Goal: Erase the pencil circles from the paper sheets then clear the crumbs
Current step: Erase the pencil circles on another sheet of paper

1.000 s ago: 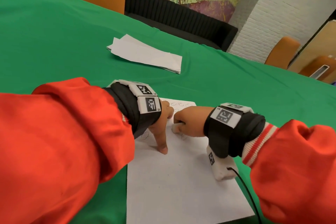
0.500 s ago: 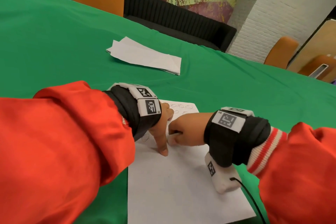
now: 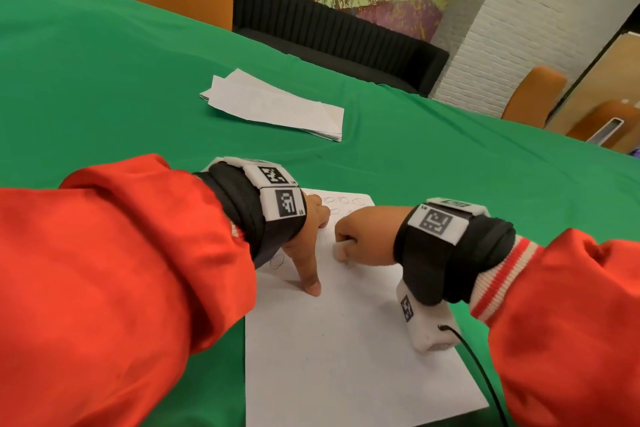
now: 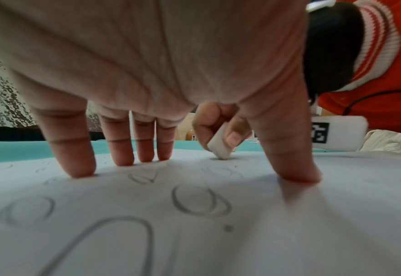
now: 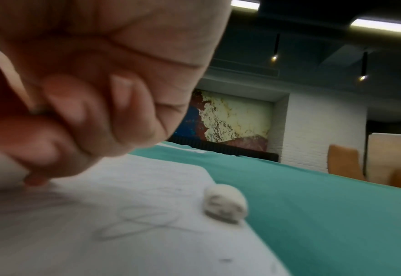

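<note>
Eraser (image 4: 219, 146) mostly hidden inside right hand (image 3: 365, 236) in head view. Pencil circles (image 3: 341, 200) partly covered by left hand (image 3: 306, 239). Right wrist view blurred; whitish lump (image 5: 225, 203) at sheet edge cannot be identified.

You see a white paper sheet (image 3: 346, 357) with grey pencil circles (image 4: 199, 201), a white eraser (image 4: 219, 147), a green table (image 3: 104, 80), red sleeves (image 3: 104, 288), and red-and-cream striped cuffs (image 3: 502, 277).

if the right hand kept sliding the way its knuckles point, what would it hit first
Most likely the left hand, whose fingers press the paper sheet just ahead of the right hand and its eraser. Only a narrow gap shows between them; depth is unclear.
</note>
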Motion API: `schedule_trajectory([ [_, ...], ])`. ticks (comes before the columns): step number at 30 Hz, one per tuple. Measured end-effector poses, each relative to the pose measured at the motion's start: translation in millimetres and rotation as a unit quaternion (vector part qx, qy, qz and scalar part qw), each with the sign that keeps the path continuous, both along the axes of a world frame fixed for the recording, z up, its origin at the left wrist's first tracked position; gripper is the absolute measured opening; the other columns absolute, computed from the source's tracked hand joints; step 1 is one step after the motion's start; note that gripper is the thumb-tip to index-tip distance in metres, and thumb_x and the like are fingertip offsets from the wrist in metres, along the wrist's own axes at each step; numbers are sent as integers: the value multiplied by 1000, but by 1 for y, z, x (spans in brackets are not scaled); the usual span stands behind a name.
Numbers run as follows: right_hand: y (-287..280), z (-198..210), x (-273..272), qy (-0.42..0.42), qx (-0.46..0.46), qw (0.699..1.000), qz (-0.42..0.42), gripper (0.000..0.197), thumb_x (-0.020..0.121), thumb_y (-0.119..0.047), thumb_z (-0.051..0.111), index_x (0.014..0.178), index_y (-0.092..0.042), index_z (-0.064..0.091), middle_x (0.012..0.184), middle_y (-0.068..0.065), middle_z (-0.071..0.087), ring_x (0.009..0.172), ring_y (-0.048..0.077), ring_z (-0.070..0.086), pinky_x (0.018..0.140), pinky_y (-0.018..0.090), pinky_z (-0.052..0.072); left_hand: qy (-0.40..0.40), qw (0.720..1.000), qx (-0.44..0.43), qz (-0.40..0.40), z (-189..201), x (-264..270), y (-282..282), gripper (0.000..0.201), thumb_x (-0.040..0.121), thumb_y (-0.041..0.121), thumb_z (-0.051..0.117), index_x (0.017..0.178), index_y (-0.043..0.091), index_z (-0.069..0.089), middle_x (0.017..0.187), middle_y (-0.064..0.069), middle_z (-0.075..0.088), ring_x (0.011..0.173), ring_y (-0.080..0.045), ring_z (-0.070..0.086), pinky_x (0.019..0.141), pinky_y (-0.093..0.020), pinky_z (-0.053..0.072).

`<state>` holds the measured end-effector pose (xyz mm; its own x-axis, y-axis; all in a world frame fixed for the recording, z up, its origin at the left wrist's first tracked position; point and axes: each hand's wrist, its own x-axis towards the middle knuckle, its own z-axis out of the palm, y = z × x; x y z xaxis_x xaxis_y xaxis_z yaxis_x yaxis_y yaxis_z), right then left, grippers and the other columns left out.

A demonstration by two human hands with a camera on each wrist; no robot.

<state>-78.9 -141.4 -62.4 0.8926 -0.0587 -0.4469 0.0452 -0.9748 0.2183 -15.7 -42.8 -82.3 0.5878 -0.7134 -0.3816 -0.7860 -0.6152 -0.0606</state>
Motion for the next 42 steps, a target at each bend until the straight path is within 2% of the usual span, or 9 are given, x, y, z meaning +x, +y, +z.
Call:
schedule_trajectory([
  [5,3,1,0,20,21,1000,11,30,97,-37,42,113,-17,57,93,-4,50,85,15,46,74,24,33,3,1000,5,3,1,-1,0,102,64,67,72,144,22,28,139,0,35,125,-21,40,98,-35,35],
  [10,-4,-1,-1,-13,1,1000,-5,17,97,-34,40,94,-21,50,89,-5,49,83,16,46,71,26,33,5,1000,3,5,1,-2,1,100,64,65,73,143,22,29,139,0,35,125,-22,41,96,-34,36],
  [15,-2,1,1,26,18,999,6,26,96,-38,43,108,-19,57,91,-5,52,83,14,48,73,24,34,7,1000,7,6,2,-2,1,101,64,66,73,143,21,28,139,0,34,125,-22,40,97,-34,35],
  [20,-15,1,2,-3,-8,1000,-16,17,96,-35,41,92,-22,50,87,-6,51,79,13,47,68,23,34,11,1000,3,12,3,-2,1,101,64,65,74,143,22,28,138,1,36,125,-22,40,97,-35,36],
  [24,-11,1,1,31,12,999,2,20,96,-39,43,98,-22,54,89,-6,52,81,14,47,70,24,35,15,1000,2,16,2,-1,1,102,62,65,75,142,22,29,138,1,36,124,-22,41,96,-35,37],
  [28,-20,2,2,0,-12,1000,-18,17,96,-37,42,91,-22,49,74,-11,45,76,12,46,57,19,31,14,1000,1,15,2,-2,1,101,62,65,74,142,22,29,138,1,36,124,-22,42,96,-35,37],
  [32,-11,-1,0,28,14,999,8,19,96,-39,44,94,-22,53,85,-6,53,81,15,48,67,23,36,13,1000,6,16,2,-2,1,102,63,66,74,143,23,28,138,1,35,125,-22,41,96,-35,36],
  [36,-20,2,6,6,-5,1000,-28,18,96,-38,43,92,-22,51,75,-8,50,76,12,47,55,17,30,13,1000,1,14,2,-2,0,100,64,65,74,143,22,29,138,1,36,124,-21,41,91,-32,35],
  [42,-15,1,6,24,10,1000,-6,17,96,-36,45,90,-21,51,69,-10,48,64,8,45,55,17,32,14,1000,-8,18,1,-2,2,99,62,65,75,141,22,32,136,1,38,121,-21,43,84,-30,34],
])
